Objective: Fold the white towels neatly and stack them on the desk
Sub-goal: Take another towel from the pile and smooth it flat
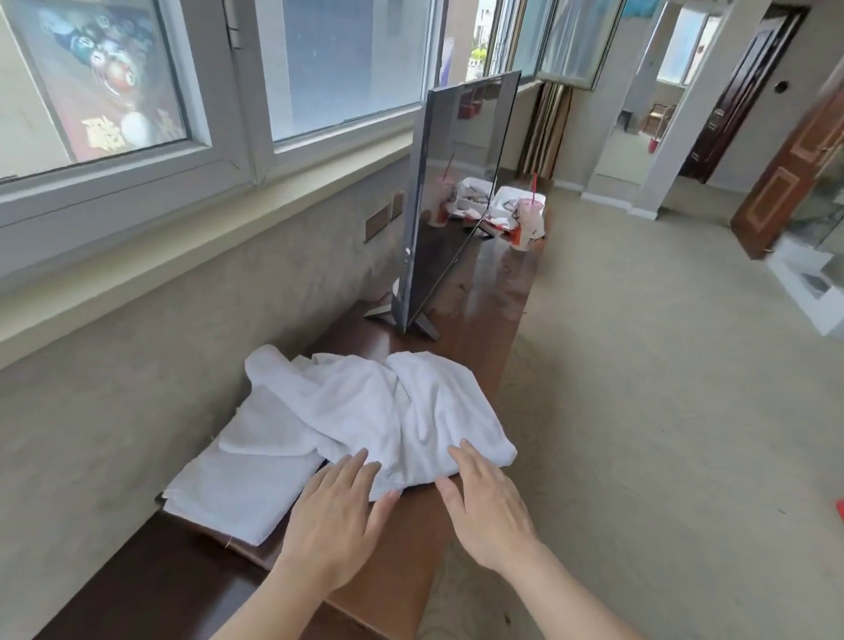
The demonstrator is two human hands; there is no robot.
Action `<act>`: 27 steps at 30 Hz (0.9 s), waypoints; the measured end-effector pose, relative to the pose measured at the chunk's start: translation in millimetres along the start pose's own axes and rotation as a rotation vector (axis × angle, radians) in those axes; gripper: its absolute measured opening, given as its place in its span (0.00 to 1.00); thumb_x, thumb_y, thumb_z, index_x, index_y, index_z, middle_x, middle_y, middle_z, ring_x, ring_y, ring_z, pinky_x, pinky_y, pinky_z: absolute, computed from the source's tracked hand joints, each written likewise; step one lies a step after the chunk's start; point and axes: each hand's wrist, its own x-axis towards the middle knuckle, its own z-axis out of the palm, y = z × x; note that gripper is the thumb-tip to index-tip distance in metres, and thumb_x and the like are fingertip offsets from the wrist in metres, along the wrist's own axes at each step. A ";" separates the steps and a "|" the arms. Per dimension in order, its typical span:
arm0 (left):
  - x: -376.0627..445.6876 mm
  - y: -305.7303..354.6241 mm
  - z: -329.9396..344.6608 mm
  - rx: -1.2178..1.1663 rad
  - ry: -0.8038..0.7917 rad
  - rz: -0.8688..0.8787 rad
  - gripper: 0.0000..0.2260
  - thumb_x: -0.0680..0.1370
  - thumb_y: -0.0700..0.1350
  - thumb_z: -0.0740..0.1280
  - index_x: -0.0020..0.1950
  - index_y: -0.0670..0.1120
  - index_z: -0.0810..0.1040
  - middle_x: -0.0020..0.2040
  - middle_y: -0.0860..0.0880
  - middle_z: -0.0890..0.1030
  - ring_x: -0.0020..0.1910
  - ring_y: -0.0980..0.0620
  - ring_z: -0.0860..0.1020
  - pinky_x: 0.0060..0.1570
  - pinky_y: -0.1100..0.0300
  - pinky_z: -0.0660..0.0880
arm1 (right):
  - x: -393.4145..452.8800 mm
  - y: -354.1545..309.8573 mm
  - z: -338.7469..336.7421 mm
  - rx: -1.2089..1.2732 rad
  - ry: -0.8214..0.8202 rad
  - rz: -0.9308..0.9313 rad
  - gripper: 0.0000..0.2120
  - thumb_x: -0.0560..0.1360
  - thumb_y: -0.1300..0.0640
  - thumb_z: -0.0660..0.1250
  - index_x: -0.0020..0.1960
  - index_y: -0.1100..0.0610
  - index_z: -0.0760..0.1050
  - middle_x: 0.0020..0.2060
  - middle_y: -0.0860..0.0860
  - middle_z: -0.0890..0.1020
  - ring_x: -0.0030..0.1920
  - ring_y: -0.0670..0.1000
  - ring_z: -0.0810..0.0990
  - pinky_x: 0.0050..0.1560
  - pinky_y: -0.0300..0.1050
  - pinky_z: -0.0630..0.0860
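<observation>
Both hands flat, fingers straight and gripping nothing: left hand point(339, 509) with fingertips touching the near hem of the crumpled white towel point(405, 412), right hand point(483, 493) with fingertips on its near right corner. Towel bunched just ahead of both hands on the brown desk point(401, 553); flatter folded towel point(246, 482) lying left of the left hand, partly under the heap. Risk: right corner close to the desk edge beyond the right hand, likely to slide off under a careless tug; dragging could rumple the folded towel. Poster point(105, 77) in window far ahead-left, lettering too blurred to read; no other legible writing.
</observation>
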 end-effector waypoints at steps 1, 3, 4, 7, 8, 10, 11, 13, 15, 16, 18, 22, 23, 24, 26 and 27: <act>11.3 -0.8 0.5 0.005 -0.008 -0.008 0.49 0.72 0.72 0.24 0.76 0.51 0.68 0.79 0.51 0.64 0.78 0.52 0.61 0.77 0.54 0.55 | 15.4 2.4 0.3 0.019 0.002 0.001 0.28 0.84 0.41 0.49 0.81 0.50 0.55 0.81 0.47 0.54 0.80 0.48 0.53 0.78 0.47 0.54; 35.1 -4.5 1.2 0.039 -0.037 -0.042 0.44 0.75 0.71 0.28 0.73 0.53 0.71 0.77 0.51 0.67 0.77 0.51 0.64 0.76 0.51 0.59 | 48.6 6.3 3.0 0.049 -0.019 -0.003 0.27 0.84 0.41 0.50 0.81 0.50 0.55 0.81 0.48 0.54 0.80 0.49 0.53 0.78 0.48 0.55; 47.0 -8.3 2.7 0.048 -0.035 -0.059 0.40 0.78 0.70 0.31 0.71 0.55 0.74 0.76 0.50 0.70 0.75 0.50 0.67 0.74 0.49 0.63 | 65.5 8.1 5.2 0.057 -0.041 -0.006 0.27 0.84 0.41 0.49 0.80 0.50 0.55 0.81 0.48 0.54 0.80 0.49 0.53 0.78 0.50 0.55; 82.7 -17.0 5.8 0.086 -0.060 -0.127 0.30 0.82 0.66 0.39 0.63 0.57 0.78 0.69 0.49 0.77 0.69 0.49 0.75 0.64 0.45 0.73 | 116.1 15.3 14.4 0.041 -0.117 -0.027 0.28 0.85 0.40 0.48 0.81 0.50 0.54 0.81 0.49 0.54 0.80 0.51 0.52 0.78 0.53 0.54; 95.7 -18.8 9.6 0.092 -0.047 -0.146 0.29 0.82 0.66 0.40 0.62 0.58 0.78 0.69 0.50 0.77 0.69 0.49 0.75 0.62 0.45 0.75 | 132.9 18.1 17.1 0.026 -0.137 -0.043 0.28 0.84 0.40 0.48 0.81 0.50 0.53 0.81 0.49 0.54 0.80 0.51 0.52 0.79 0.54 0.54; 122.3 -16.9 17.8 0.138 -0.044 -0.170 0.32 0.81 0.67 0.37 0.68 0.59 0.74 0.74 0.51 0.72 0.74 0.50 0.69 0.67 0.43 0.71 | 166.9 24.9 23.5 -0.014 -0.168 -0.076 0.28 0.84 0.40 0.48 0.81 0.50 0.53 0.81 0.49 0.54 0.81 0.52 0.51 0.79 0.55 0.53; 135.9 -17.6 26.0 0.142 -0.070 -0.178 0.34 0.79 0.68 0.34 0.72 0.60 0.69 0.78 0.53 0.65 0.78 0.51 0.62 0.71 0.43 0.65 | 182.9 28.4 26.7 -0.035 -0.176 -0.097 0.27 0.84 0.40 0.47 0.81 0.49 0.52 0.82 0.48 0.52 0.81 0.52 0.50 0.80 0.55 0.51; 162.5 -19.1 39.5 0.121 -0.161 -0.250 0.35 0.77 0.69 0.35 0.77 0.59 0.62 0.81 0.55 0.57 0.81 0.49 0.50 0.75 0.40 0.58 | 212.7 35.6 34.6 -0.098 -0.198 -0.141 0.28 0.84 0.40 0.45 0.81 0.49 0.50 0.82 0.49 0.49 0.81 0.53 0.45 0.80 0.54 0.44; 186.0 -17.1 50.9 0.183 -0.157 -0.318 0.33 0.81 0.69 0.42 0.76 0.54 0.68 0.79 0.53 0.64 0.80 0.41 0.53 0.67 0.32 0.67 | 240.5 42.7 42.4 -0.164 -0.230 -0.158 0.33 0.81 0.35 0.38 0.82 0.50 0.46 0.82 0.52 0.44 0.81 0.56 0.40 0.79 0.56 0.40; 198.9 -19.5 61.1 0.214 -0.111 -0.354 0.32 0.81 0.69 0.45 0.76 0.52 0.69 0.79 0.53 0.64 0.79 0.38 0.53 0.64 0.30 0.69 | 254.0 44.8 46.6 -0.178 -0.237 -0.140 0.38 0.78 0.32 0.34 0.82 0.50 0.44 0.82 0.54 0.41 0.81 0.59 0.39 0.79 0.58 0.40; 222.4 -22.8 76.7 0.195 -0.128 -0.449 0.34 0.81 0.70 0.46 0.81 0.51 0.57 0.82 0.54 0.53 0.80 0.36 0.46 0.67 0.27 0.59 | 276.8 47.2 59.3 -0.217 -0.221 -0.099 0.41 0.78 0.30 0.40 0.82 0.53 0.44 0.81 0.60 0.44 0.80 0.64 0.45 0.78 0.63 0.48; 242.8 -30.0 107.1 0.202 -0.094 -0.519 0.30 0.77 0.63 0.55 0.76 0.49 0.67 0.75 0.49 0.71 0.73 0.31 0.66 0.56 0.21 0.66 | 301.6 54.9 85.4 -0.220 -0.002 -0.159 0.36 0.74 0.33 0.54 0.70 0.57 0.74 0.66 0.62 0.74 0.61 0.66 0.75 0.56 0.63 0.77; 243.4 -33.0 114.5 0.205 -0.087 -0.521 0.29 0.77 0.60 0.56 0.74 0.49 0.69 0.73 0.49 0.72 0.72 0.31 0.67 0.55 0.21 0.65 | 303.3 57.2 90.9 -0.206 0.035 -0.171 0.31 0.75 0.36 0.56 0.67 0.56 0.76 0.63 0.61 0.74 0.58 0.64 0.75 0.53 0.61 0.76; 244.0 -35.8 119.1 0.219 -0.034 -0.504 0.27 0.77 0.59 0.55 0.73 0.50 0.70 0.71 0.50 0.73 0.71 0.31 0.68 0.56 0.21 0.64 | 304.0 59.5 96.3 -0.195 0.103 -0.194 0.27 0.76 0.39 0.56 0.65 0.55 0.77 0.61 0.59 0.75 0.56 0.63 0.74 0.52 0.60 0.75; 243.4 -39.2 122.5 0.258 0.051 -0.466 0.23 0.78 0.56 0.55 0.72 0.51 0.70 0.69 0.51 0.72 0.69 0.32 0.71 0.57 0.22 0.65 | 306.4 59.2 101.0 -0.180 0.247 -0.228 0.19 0.78 0.45 0.58 0.60 0.54 0.78 0.58 0.59 0.75 0.54 0.62 0.74 0.50 0.59 0.72; 244.1 -40.0 122.2 0.274 0.088 -0.454 0.21 0.78 0.54 0.56 0.70 0.52 0.70 0.68 0.52 0.72 0.67 0.33 0.73 0.56 0.23 0.66 | 307.8 59.1 103.5 -0.174 0.289 -0.236 0.15 0.79 0.47 0.59 0.58 0.54 0.77 0.57 0.59 0.76 0.53 0.62 0.74 0.49 0.59 0.72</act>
